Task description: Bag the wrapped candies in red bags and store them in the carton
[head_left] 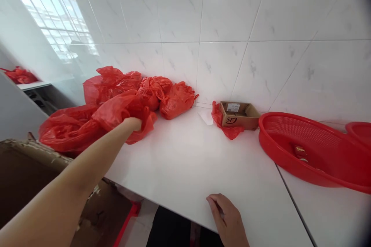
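My left hand [135, 124] reaches into the mouth of a red plastic bag [116, 110] on the left of the white table [185, 154]. The bag's folds hide the fingers, so what they touch or hold cannot be seen. Close to the table's front edge, my right hand [227, 216] is loosely closed, thumb against the curled fingers, and nothing shows in it. Another red bag [69, 127] lies beside the one my left hand is in. Several more bulging red bags [178, 100] lean along the tiled wall.
A small open cardboard box [242, 121] sits on a red bag near the wall. To its right stands a red plastic basket [307, 162] holding a few small packets [301, 152]. A large cardboard box [29, 154] is below the table's left front. A seam divides the tabletop at right.
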The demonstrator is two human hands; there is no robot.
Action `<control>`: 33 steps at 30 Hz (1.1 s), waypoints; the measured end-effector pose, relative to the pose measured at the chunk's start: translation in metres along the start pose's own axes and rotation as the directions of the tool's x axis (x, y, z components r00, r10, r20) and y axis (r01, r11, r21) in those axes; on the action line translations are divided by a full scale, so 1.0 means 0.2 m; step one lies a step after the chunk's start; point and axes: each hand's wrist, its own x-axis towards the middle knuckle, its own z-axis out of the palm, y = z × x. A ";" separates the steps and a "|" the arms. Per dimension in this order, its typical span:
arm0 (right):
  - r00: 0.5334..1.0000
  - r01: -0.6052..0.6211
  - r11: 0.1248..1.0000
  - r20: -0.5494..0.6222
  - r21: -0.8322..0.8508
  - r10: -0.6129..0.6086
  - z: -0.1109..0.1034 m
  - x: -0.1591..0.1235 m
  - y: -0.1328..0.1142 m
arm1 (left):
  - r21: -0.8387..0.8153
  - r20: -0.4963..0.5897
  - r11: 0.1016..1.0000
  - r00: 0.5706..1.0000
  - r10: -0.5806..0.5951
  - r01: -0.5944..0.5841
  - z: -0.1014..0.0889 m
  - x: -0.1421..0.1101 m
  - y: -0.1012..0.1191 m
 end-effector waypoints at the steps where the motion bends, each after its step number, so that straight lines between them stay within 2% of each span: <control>1: 1.000 0.002 1.000 0.009 -0.004 -0.002 0.00 0.00 0.00 | -0.002 0.002 1.000 1.000 -0.014 0.014 0.02 -0.02 -0.01; 4: 0.999 0.017 1.000 0.030 -0.022 -0.017 0.00 0.01 0.01 | -0.009 -0.047 0.999 0.998 -0.049 0.049 -0.03 -0.06 -0.03; 6: 0.999 0.035 0.999 0.041 -0.030 -0.034 0.00 0.01 0.01 | -0.041 -0.132 0.998 0.990 -0.050 0.045 -0.14 -0.05 -0.04; 8: 0.998 0.038 0.999 0.049 -0.032 -0.037 -0.01 0.01 0.00 | -0.098 -0.272 0.995 0.961 -0.057 0.031 -0.28 -0.01 -0.04; 11: 0.999 0.013 1.000 0.048 -0.020 -0.012 -0.01 0.01 0.00 | -0.211 -0.499 0.977 0.857 -0.129 0.025 -0.48 0.03 -0.03; 13: 0.999 -0.008 1.000 0.047 -0.001 0.008 0.00 0.01 0.00 | -0.409 -0.625 0.912 0.737 -0.257 -0.028 -0.57 0.03 0.01; 15: 0.998 -0.028 0.999 0.049 0.026 0.027 0.00 0.01 -0.01 | -0.590 -0.687 0.783 0.631 -0.360 -0.195 -0.62 0.01 0.08; 16: 0.998 -0.044 0.998 0.051 0.045 0.041 0.00 0.01 -0.01 | -0.634 -0.703 0.715 0.604 -0.375 -0.293 -0.62 -0.01 0.13; 17: 0.996 -0.069 0.995 0.060 0.073 0.065 0.00 0.02 -0.02 | -0.642 -0.715 0.666 0.610 -0.341 -0.381 -0.61 -0.04 0.19; 19: 0.987 -0.148 0.975 0.091 0.167 0.134 -0.03 0.06 -0.04 | -0.645 -0.698 0.593 0.688 -0.200 -0.482 -0.51 -0.12 0.33; 20: 0.980 -0.189 0.955 0.097 0.229 0.171 -0.06 0.09 -0.05 | -0.682 -0.645 0.530 0.757 -0.108 -0.505 -0.44 -0.17 0.41; 21: 0.976 -0.219 0.930 0.082 0.296 0.204 -0.09 0.12 -0.07 | -0.736 -0.556 0.475 0.831 -0.015 -0.483 -0.35 -0.23 0.49; 22: 0.972 -0.231 0.904 0.041 0.361 0.232 -0.12 0.15 -0.09 | -0.761 -0.484 0.458 0.872 0.071 -0.459 -0.25 -0.30 0.56; 23: 0.966 -0.227 0.880 -0.020 0.417 0.259 -0.16 0.18 -0.11 | -0.776 -0.426 0.449 0.893 0.144 -0.443 -0.13 -0.38 0.63; 25: 0.945 -0.198 0.849 -0.134 0.490 0.298 -0.23 0.24 -0.15 | -0.811 -0.304 0.426 0.911 0.278 -0.401 0.09 -0.56 0.76; 27: 0.936 -0.182 0.834 -0.168 0.521 0.309 -0.28 0.29 -0.18 | -0.896 -0.081 0.378 0.922 0.378 -0.233 0.29 -0.76 0.85; 30: 0.959 -0.213 0.825 -0.052 0.523 0.280 -0.30 0.31 -0.17 | -0.969 0.151 0.244 0.885 0.441 0.044 0.49 -0.98 0.93; 33: 0.962 -0.265 0.829 0.082 0.493 0.259 -0.28 0.28 -0.15 | -0.960 0.271 0.041 0.882 0.385 0.277 0.57 -1.07 0.92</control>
